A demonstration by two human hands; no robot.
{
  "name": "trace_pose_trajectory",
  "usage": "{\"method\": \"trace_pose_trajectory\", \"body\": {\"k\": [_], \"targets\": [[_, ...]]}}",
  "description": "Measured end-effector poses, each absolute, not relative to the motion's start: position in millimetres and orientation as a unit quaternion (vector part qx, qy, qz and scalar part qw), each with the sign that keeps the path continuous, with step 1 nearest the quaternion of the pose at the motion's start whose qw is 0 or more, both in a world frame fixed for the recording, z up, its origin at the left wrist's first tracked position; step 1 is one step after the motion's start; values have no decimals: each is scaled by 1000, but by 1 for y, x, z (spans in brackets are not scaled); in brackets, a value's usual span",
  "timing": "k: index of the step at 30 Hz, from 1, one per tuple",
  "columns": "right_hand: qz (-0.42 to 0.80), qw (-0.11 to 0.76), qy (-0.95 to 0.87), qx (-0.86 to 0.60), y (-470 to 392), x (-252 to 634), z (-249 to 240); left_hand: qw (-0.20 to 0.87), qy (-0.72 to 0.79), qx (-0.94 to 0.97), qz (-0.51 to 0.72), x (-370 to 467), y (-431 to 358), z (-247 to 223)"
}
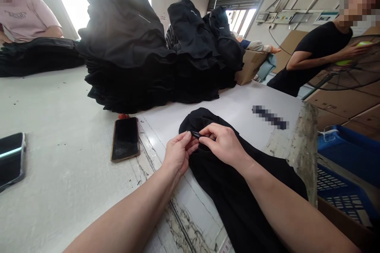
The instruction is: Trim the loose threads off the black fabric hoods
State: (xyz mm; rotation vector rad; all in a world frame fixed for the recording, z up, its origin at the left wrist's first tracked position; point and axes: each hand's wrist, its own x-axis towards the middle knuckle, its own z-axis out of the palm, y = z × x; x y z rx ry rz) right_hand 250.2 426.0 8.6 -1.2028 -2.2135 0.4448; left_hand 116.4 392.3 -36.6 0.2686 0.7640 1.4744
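Observation:
A black garment [225, 182] lies across the near table and hangs toward me, its far end bunched under my hands. My left hand [177, 152] pinches a bit of its cloth between thumb and fingers. Close against it, my right hand [222, 142] is closed on a small black pointed tool [196, 135], which looks like thread snips; most of it is hidden in the fingers. The tip of the tool meets the cloth at my left fingertips.
Tall stacks of black garments [127, 47] stand at the back. A phone [126, 138] lies left of my hands, another phone [12, 160] farther left. Blue crates [347, 189] sit beyond the table's right edge. One person [29, 12] is at left, another [323, 47] near a fan.

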Motion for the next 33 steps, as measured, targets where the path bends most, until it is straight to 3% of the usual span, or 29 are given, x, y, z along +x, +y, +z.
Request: {"method": "trace_pose_trajectory", "body": {"k": [23,27,33], "targets": [[179,307,-830,-430,430,250,7,661,349,123,653,117,392,-35],[214,380,-771,-464,436,255,8,654,363,134,650,118,391,-34],[250,497,-680,-478,445,262,6,560,473,241,636,113,392,-40]]}}
